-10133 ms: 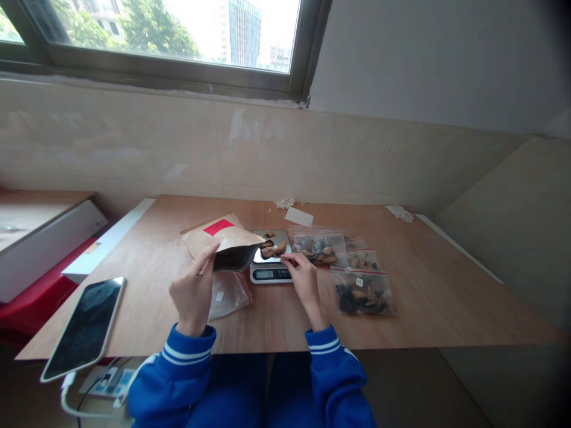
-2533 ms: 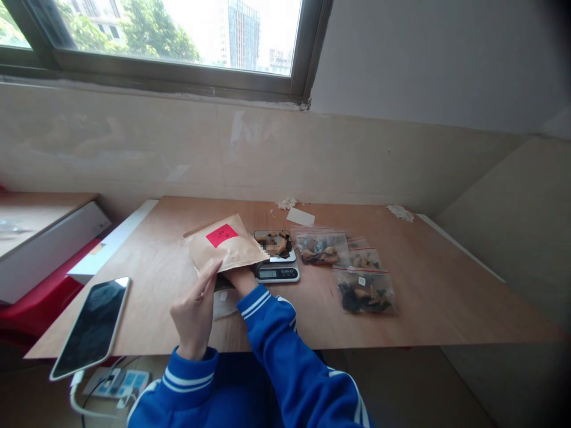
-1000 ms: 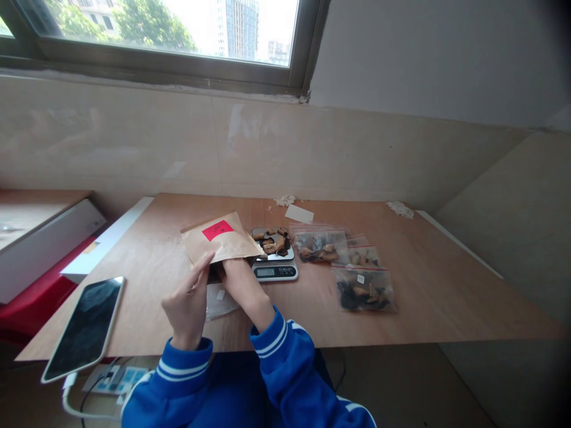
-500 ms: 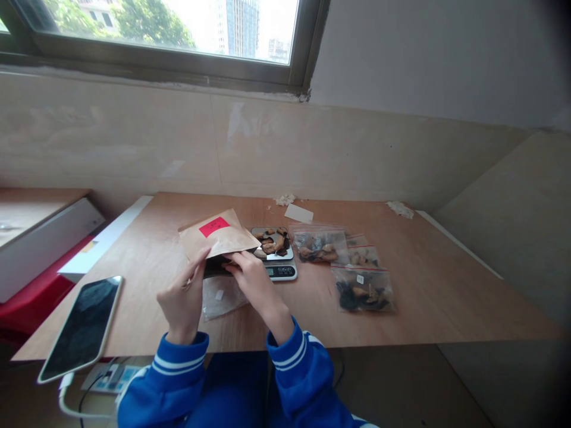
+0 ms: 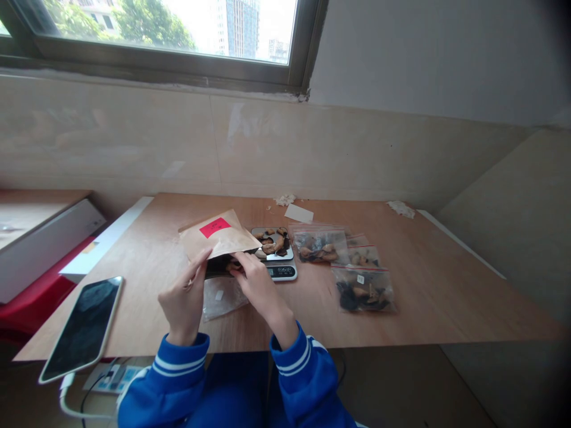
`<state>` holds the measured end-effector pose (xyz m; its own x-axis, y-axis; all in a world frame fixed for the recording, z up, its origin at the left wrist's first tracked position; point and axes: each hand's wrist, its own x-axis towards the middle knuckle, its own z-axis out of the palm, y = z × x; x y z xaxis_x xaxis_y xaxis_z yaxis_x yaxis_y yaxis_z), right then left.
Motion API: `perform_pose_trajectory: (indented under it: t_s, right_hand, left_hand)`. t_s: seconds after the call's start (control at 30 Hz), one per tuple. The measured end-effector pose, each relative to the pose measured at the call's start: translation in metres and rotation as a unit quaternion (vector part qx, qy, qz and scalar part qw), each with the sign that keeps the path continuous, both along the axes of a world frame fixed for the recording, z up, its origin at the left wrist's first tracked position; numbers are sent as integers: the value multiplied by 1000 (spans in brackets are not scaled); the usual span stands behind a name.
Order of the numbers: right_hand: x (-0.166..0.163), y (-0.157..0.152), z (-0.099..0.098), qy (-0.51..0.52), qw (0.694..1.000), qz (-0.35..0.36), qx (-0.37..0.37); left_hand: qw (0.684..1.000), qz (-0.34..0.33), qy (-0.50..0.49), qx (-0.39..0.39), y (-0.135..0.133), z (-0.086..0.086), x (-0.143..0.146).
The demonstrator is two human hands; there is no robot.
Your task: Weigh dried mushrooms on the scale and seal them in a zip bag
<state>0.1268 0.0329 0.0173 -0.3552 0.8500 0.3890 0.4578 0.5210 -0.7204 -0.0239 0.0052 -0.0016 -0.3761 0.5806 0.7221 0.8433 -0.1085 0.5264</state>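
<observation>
A brown paper bag (image 5: 232, 238) with a red label lies tilted, its dark mouth facing me. My left hand (image 5: 185, 297) pinches the bag's edge at the left of the mouth. At the right of the opening is my right hand (image 5: 259, 288), its fingers curled and partly inside; a brownish dried piece shows by the fingertips, but I cannot make out exactly what they grip. Just behind sits a kitchen scale (image 5: 284, 272) with dried mushroom-like pieces (image 5: 276, 242) on its plate. Under the bag lies a clear plastic bag (image 5: 223, 303) with a small white label.
Several zip bags of dried pieces (image 5: 363, 291) lie right of the scale. A white card (image 5: 298, 213) and crumbled white bits (image 5: 285, 200) are near the wall. A phone (image 5: 82, 330) with a white cable overhangs the table's front left edge.
My right hand has shifted slightly right and down at the bag's mouth, and a brownish piece now shows by its fingertips. My left hand keeps its hold on the bag.
</observation>
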Motion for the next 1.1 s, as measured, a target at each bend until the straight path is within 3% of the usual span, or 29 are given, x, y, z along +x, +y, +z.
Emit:
perform_pose_trajectory:
  t_s: [0.13,0.3,0.4,0.47,0.63,0.83,1.1]
  right_hand:
    - [20,-12,8,111,994,17,13]
    - [70,9,-2,237,956,-170,21]
    - [88,45,-18,164,956,-241,15]
    - [91,69,-27,94,964,-247,20]
    - [88,102,-35,-4,977,-208,41]
    - [110,70,-46,89,954,-275,81]
    - [122,5,-85,155,923,-350,28]
  left_hand:
    - [1000,21,-10,-18,1,0,-4]
    - [997,55,-47,-31,10,15,-4]
    - [996,64,-61,-28,24,34,-2]
    - [995,52,-80,-34,37,49,-3]
    - [987,-68,-146,-18,76,76,-20]
    - [963,-158,-220,-4,109,75,-47]
    - [962,-93,-258,13,137,75,-59]
